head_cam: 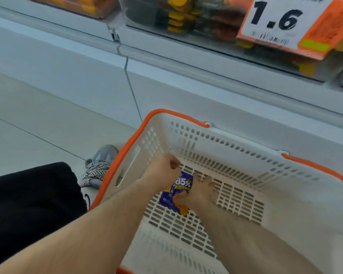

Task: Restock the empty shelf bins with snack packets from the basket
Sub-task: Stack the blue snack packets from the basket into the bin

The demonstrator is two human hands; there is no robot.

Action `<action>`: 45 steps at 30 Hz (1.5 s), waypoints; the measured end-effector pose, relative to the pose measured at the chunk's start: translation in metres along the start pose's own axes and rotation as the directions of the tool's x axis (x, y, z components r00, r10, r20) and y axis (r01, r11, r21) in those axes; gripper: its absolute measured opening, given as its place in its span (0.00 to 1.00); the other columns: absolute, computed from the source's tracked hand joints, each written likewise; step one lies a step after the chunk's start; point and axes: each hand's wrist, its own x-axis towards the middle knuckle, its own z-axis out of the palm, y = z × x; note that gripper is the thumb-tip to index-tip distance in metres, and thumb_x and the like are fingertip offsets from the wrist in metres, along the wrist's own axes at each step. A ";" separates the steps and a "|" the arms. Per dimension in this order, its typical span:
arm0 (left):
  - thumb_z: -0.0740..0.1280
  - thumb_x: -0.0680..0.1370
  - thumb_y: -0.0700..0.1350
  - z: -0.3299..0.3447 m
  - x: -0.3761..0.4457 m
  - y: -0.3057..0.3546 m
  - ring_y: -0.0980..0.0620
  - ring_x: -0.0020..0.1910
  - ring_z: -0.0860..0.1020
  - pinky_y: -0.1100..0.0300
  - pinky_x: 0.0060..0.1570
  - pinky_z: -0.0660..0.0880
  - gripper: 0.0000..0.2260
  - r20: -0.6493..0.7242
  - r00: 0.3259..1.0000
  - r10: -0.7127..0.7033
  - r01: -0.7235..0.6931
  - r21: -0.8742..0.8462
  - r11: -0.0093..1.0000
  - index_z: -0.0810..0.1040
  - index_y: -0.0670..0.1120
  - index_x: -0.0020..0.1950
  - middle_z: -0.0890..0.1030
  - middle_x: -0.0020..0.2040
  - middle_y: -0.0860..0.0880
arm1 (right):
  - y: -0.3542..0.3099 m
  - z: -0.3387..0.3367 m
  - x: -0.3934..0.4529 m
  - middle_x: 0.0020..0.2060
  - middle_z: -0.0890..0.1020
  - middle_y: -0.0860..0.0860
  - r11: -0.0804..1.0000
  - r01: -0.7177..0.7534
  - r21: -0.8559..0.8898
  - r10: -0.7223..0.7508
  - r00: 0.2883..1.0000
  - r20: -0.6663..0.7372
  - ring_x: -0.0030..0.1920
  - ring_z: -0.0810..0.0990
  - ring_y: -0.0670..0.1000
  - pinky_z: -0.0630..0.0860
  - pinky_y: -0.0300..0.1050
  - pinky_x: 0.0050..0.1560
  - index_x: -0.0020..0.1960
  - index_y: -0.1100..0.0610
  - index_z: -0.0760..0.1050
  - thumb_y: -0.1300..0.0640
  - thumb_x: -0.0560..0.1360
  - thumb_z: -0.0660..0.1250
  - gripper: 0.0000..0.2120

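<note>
Hands meet low in the white basket [236, 139]. The left hand [163, 168] is curled into a fist just left of the one purple snack packet [176, 191], printed "85%". The right hand [200, 191] presses on the packet's right edge, thumb beneath, fingers [208, 182] spread. A price sign [275, 22] reads "1.6".

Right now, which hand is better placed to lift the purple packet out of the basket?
Right. The right hand already lies on the purple snack packet, fingers spread over it on the basket floor. The left hand is fisted beside the packet's top edge.
</note>
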 end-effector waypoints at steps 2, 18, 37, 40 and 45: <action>0.63 0.78 0.44 0.000 0.003 0.000 0.53 0.48 0.78 0.59 0.49 0.76 0.07 0.000 1.000 -0.016 0.016 -0.010 1.000 0.76 0.53 0.55 0.77 0.49 0.55 | -0.001 0.009 -0.001 0.72 0.57 0.59 0.997 0.029 -0.066 -0.036 0.993 -0.115 0.72 0.60 0.62 0.60 0.59 0.70 0.76 0.53 0.55 0.31 0.64 0.68 0.49; 0.67 0.78 0.53 0.001 -0.037 0.086 0.44 0.72 0.63 0.49 0.70 0.64 0.30 -0.093 0.979 0.179 -0.171 0.089 0.981 0.60 0.47 0.76 0.63 0.74 0.44 | 0.063 -0.131 -0.081 0.44 0.81 0.49 0.683 0.321 0.656 -0.125 0.936 -0.329 0.44 0.81 0.50 0.80 0.51 0.48 0.47 0.47 0.72 0.63 0.76 0.65 0.10; 0.69 0.78 0.42 0.000 -0.149 0.263 0.48 0.47 0.84 0.44 0.51 0.80 0.08 -0.303 0.827 0.474 -0.548 -0.623 0.558 0.79 0.48 0.57 0.85 0.49 0.48 | 0.169 -0.260 -0.266 0.64 0.66 0.50 0.749 0.620 0.234 -0.057 0.413 -0.909 0.57 0.74 0.46 0.71 0.39 0.57 0.70 0.46 0.67 0.55 0.72 0.73 0.28; 0.68 0.78 0.40 -0.002 -0.158 0.287 0.50 0.46 0.84 0.48 0.48 0.81 0.08 -0.320 0.801 0.505 -0.576 -0.643 0.506 0.79 0.48 0.56 0.85 0.49 0.49 | 0.172 -0.262 -0.277 0.70 0.58 0.48 0.782 0.588 0.207 -0.087 0.432 -0.898 0.67 0.63 0.44 0.64 0.35 0.60 0.70 0.46 0.65 0.50 0.68 0.75 0.33; 0.69 0.77 0.44 0.000 -0.166 0.316 0.50 0.45 0.84 0.45 0.48 0.82 0.08 -0.290 0.807 0.515 -0.568 -0.621 0.540 0.79 0.48 0.55 0.85 0.48 0.49 | 0.171 -0.275 -0.285 0.68 0.61 0.47 0.793 0.540 0.281 -0.009 0.472 -0.882 0.67 0.66 0.48 0.73 0.47 0.60 0.74 0.48 0.57 0.41 0.58 0.78 0.51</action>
